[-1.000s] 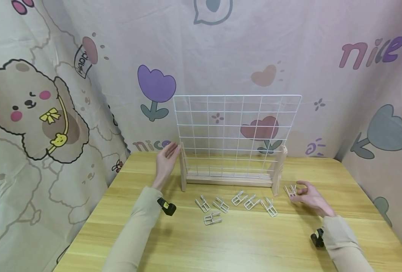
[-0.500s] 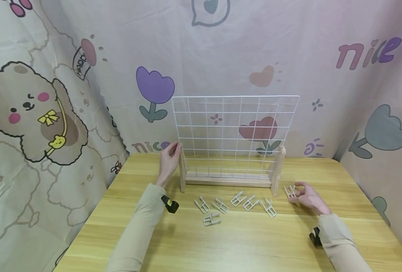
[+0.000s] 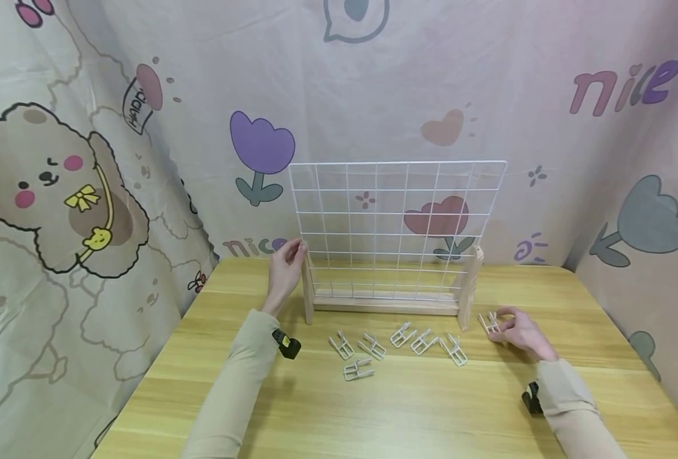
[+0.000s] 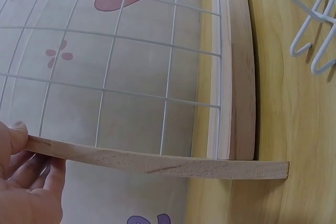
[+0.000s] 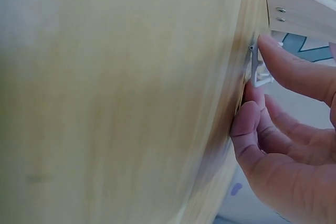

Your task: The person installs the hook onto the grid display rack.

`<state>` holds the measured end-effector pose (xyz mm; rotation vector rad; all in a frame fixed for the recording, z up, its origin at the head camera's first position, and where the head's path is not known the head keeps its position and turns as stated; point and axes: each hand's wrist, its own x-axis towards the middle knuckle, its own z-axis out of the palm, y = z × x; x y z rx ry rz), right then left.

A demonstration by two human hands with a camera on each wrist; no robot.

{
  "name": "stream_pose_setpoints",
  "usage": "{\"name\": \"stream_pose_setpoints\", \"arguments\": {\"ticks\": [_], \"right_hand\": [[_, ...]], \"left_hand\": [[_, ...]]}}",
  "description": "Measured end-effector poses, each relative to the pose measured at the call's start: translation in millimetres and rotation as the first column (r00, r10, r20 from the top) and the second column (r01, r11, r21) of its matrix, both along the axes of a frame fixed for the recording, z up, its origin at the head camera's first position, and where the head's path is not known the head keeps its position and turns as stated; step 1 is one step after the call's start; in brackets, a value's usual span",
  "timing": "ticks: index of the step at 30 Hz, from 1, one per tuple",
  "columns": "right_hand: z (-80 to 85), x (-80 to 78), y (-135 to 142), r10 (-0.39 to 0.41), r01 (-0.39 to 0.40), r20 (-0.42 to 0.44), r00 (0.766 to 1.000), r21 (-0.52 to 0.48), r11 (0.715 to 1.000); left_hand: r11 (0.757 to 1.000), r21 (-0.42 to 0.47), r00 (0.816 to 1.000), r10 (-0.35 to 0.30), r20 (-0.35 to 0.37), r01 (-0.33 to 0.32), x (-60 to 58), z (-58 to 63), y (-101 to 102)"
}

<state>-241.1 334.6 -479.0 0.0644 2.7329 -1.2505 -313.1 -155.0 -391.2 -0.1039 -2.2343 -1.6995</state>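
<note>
A white wire grid panel (image 3: 376,210) stands upright in a wooden stand. With thumb and fingers, my left hand (image 3: 284,274) pinches the top of the stand's left upright (image 3: 308,296); the left wrist view shows the thumb on one side of this wooden post (image 4: 157,164) and the fingers on the other. Right of the stand, my right hand (image 3: 523,333) holds a white wire hook (image 5: 254,66) low at the tabletop, between thumb and fingers. The fingers partly hide that hook.
Several more white wire hooks, among them one nearest the front (image 3: 357,370) and one near the right upright (image 3: 455,350), lie on the wooden table (image 3: 407,414) before the stand. A patterned curtain (image 3: 201,51) hangs behind and at both sides.
My left hand has moved slightly right, and its thumb and fingers have closed on the post's top. The right hand's fingers have come closer round the hook; the other hooks stay put.
</note>
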Motion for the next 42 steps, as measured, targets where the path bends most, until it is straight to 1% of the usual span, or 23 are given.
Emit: {"name": "stream_pose_setpoints", "arguments": {"ticks": [5, 8, 15, 21, 25, 28, 32, 36, 39, 42], "right_hand": [[-0.1, -1.4, 3.6, 0.028, -0.027, 0.027, 0.999, -0.035, 0.999], [-1.8, -3.3, 6.5, 0.04, -0.038, 0.036, 0.999, -0.064, 0.997], [-0.2, -3.7, 9.2, 0.067, -0.051, 0.089, 0.994, -0.167, 0.985], [-0.1, -2.2, 14.2, 0.081, -0.066, 0.09, 0.993, -0.155, 0.986], [0.1, -3.1, 16.5, 0.078, -0.056, 0.121, 0.99, -0.18, 0.982], [-0.3, -4.3, 17.6, 0.09, -0.065, 0.121, 0.989, -0.191, 0.979], [0.2, -3.8, 18.7, 0.101, -0.082, 0.092, 0.991, -0.194, 0.978], [3.6, -2.1, 18.5, 0.105, -0.091, 0.052, 0.993, -0.225, 0.97], [7.8, -2.8, 17.9, 0.087, -0.082, 0.003, 0.996, -0.281, 0.956], [12.2, -5.3, 18.1, 0.064, -0.084, -0.066, 0.996, -0.36, 0.929]], "left_hand": [[1.0, -0.001, 1.0, -0.002, 0.006, 0.002, 0.0, 0.1, -0.4], [1.0, -0.004, 1.0, -0.009, -0.002, 0.009, 0.1, 0.7, -0.1], [1.0, -0.008, 1.0, -0.015, -0.013, 0.015, -0.3, -0.9, -0.8], [1.0, -0.015, 1.0, -0.013, -0.023, 0.012, 0.2, -2.3, -0.6], [1.0, -0.023, 0.999, -0.011, -0.041, 0.01, 0.4, -2.1, -0.8], [1.0, -0.026, 0.999, -0.012, -0.05, 0.01, 0.9, -1.5, -1.2], [0.999, -0.035, 0.999, -0.012, -0.051, 0.01, 0.7, -2.2, -2.0], [0.999, -0.054, 0.999, -0.01, -0.042, 0.008, -0.2, -3.9, -2.7], [0.998, -0.061, 0.999, -0.01, -0.045, 0.007, -0.4, -4.2, -2.8], [0.998, -0.059, 0.998, -0.013, -0.055, 0.009, -0.2, -3.8, -2.7]]}}
